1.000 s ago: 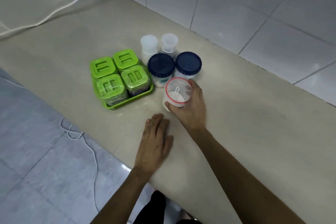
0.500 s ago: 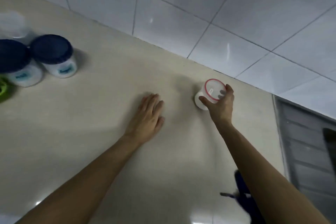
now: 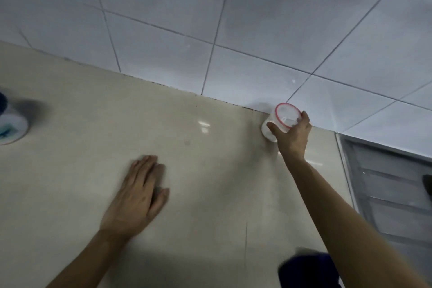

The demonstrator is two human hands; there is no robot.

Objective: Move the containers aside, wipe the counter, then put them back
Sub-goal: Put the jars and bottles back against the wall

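Observation:
My right hand [image 3: 291,137] grips a small white container with a red-rimmed clear lid [image 3: 284,116], at the back of the beige counter [image 3: 198,170] right against the tiled wall. Whether its base touches the counter I cannot tell. My left hand [image 3: 138,196] lies flat on the counter, palm down, fingers together, holding nothing. At the far left edge a white jar with a dark blue lid [image 3: 10,121] is partly cut off by the frame.
The white tiled wall [image 3: 233,30] runs along the back of the counter. To the right the counter ends at a grey ribbed metal surface [image 3: 392,189]. A dark blue object [image 3: 306,269] shows at the bottom edge.
My right hand has carried the red-rimmed container away from the other containers, rightward and back to the wall. The view has swung right, so the green tray set has left the frame.

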